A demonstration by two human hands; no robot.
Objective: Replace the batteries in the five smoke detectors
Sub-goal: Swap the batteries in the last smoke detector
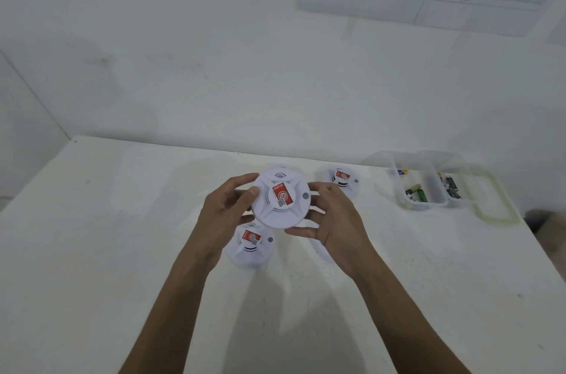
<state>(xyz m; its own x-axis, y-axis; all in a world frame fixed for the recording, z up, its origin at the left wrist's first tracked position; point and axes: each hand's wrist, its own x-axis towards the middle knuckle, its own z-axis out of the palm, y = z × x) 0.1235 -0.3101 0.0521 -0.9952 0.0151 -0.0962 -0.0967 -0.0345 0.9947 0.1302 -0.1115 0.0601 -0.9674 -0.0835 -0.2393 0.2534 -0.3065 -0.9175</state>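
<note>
1. I have the smoke detector (281,197) raised just above the desk (122,236), sticker side facing me.
2. My left hand (225,213) curls round its left rim, thumb on the face; my right hand (335,222) clasps the right rim. That hold suits twisting.
3. I'd flip it first, then counter-rotate base against body, gently and without prying.
4. A near detector (251,243) lies below my hands and a far detector (340,179) beyond, with the battery tub (424,206) well right.

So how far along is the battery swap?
Nothing visibly done. In hand: left hand and right hand grip one closed detector above the table. Remaining: opening it, swapping cells; a second detector and third detector lie closed; batteries wait in the box.
</note>
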